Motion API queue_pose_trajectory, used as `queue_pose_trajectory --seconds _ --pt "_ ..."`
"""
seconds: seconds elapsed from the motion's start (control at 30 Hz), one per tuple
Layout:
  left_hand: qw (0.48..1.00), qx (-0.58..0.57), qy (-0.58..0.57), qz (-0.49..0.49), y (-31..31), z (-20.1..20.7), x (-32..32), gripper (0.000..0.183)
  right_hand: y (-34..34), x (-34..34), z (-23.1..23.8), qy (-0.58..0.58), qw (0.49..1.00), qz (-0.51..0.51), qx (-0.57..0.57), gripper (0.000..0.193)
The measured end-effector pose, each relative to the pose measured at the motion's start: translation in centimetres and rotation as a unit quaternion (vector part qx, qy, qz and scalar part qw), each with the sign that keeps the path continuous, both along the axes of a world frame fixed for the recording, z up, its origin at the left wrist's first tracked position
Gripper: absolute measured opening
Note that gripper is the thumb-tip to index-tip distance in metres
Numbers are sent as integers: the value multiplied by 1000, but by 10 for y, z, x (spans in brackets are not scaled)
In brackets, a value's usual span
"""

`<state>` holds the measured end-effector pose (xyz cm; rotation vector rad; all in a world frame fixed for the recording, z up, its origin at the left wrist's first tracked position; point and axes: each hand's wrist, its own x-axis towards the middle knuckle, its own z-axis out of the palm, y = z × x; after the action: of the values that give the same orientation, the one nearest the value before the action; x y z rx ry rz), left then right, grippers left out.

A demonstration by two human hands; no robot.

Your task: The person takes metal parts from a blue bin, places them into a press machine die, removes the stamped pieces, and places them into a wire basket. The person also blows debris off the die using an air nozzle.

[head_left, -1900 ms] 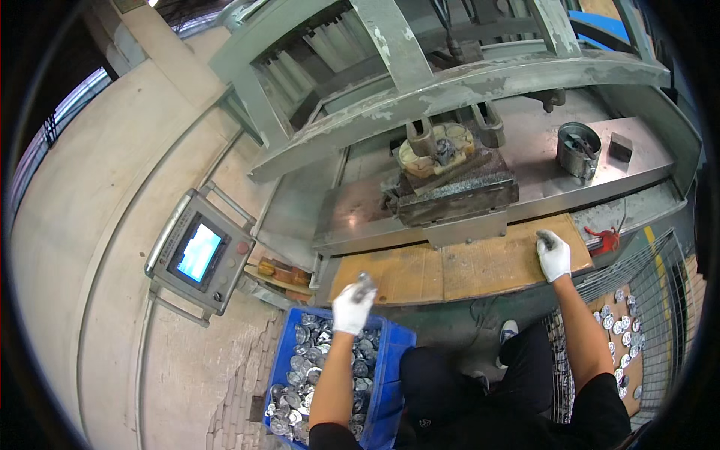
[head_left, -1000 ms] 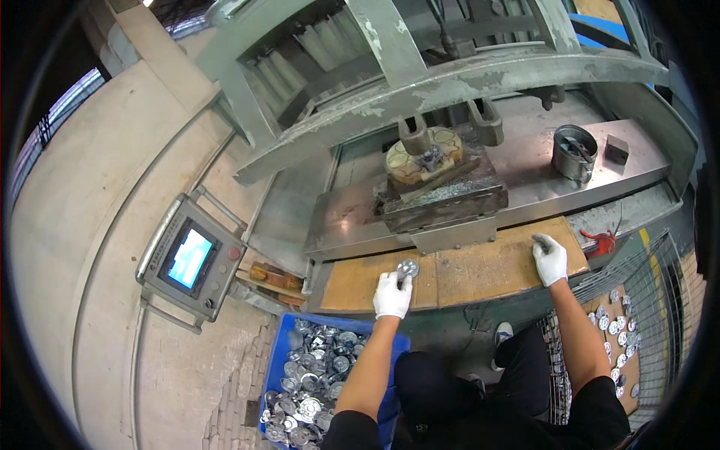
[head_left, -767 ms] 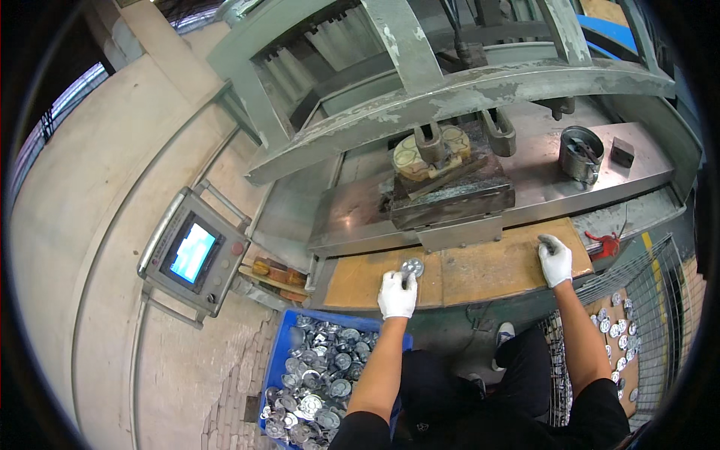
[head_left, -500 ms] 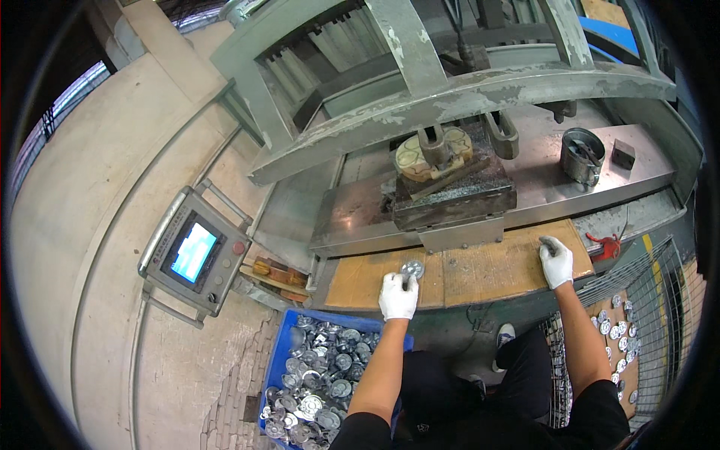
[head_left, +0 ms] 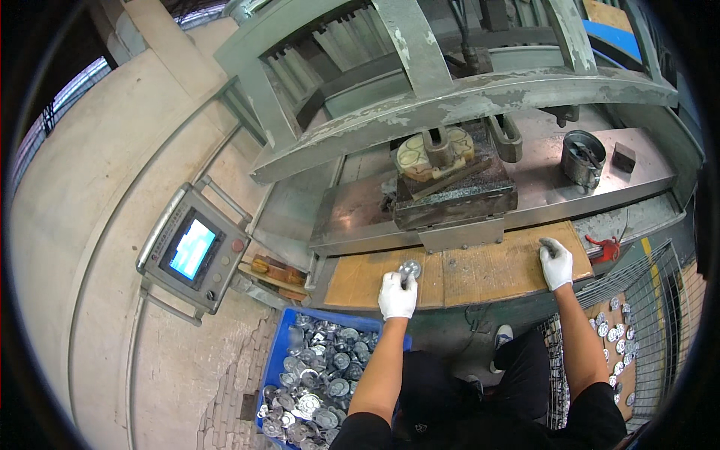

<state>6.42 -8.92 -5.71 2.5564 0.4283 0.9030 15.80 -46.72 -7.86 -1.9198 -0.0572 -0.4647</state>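
My left hand [head_left: 397, 297], in a white glove, pinches a small round silver metal disc [head_left: 410, 268] between thumb and fingers, low over the cardboard-covered ledge [head_left: 480, 270]. My right hand [head_left: 556, 265], also gloved, is at the right end of that ledge with its fingers curled in and nothing visible in them; the fingertips are dark with dirt. Beyond the ledge stands a press with a dark metal block [head_left: 457, 206], on which sits a yellowish shaped die [head_left: 414, 159] under a metal clamp.
A blue crate [head_left: 274, 352] heaped with metal discs stands at lower left. A wire basket [head_left: 660, 307] at right holds discs spread on cardboard. A control panel [head_left: 193, 251] is at left. On the press bed are a metal cup [head_left: 583, 161] with tools and a small block [head_left: 624, 157]. A red-handled tool [head_left: 604, 247] lies near my right hand.
The view has shifted very slightly. My left hand still holds the disc at almost the same spot, and my right hand has stayed in place.
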Motion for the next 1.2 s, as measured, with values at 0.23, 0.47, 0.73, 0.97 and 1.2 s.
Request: queue_pose_trajectory --seconds 0.23,0.47,0.73,0.97,1.2 --pt "1000 23 -15 -3 -2 2 0 23 0 -1 1 -3 1000 0 13 22" --pt "1000 12 -10 3 -4 4 0 23 -2 0 -2 -1 1000 4 26 21" --pt "1000 -1 -4 -1 -3 2 -1 19 -2 1 -3 -4 1000 3 18 21" --pt "1000 3 2 8 -5 2 -1 20 -3 1 -4 -6 1000 4 20 21" --pt "1000 2 4 10 -5 5 -2 20 -2 2 -3 -12 1000 4 18 21"
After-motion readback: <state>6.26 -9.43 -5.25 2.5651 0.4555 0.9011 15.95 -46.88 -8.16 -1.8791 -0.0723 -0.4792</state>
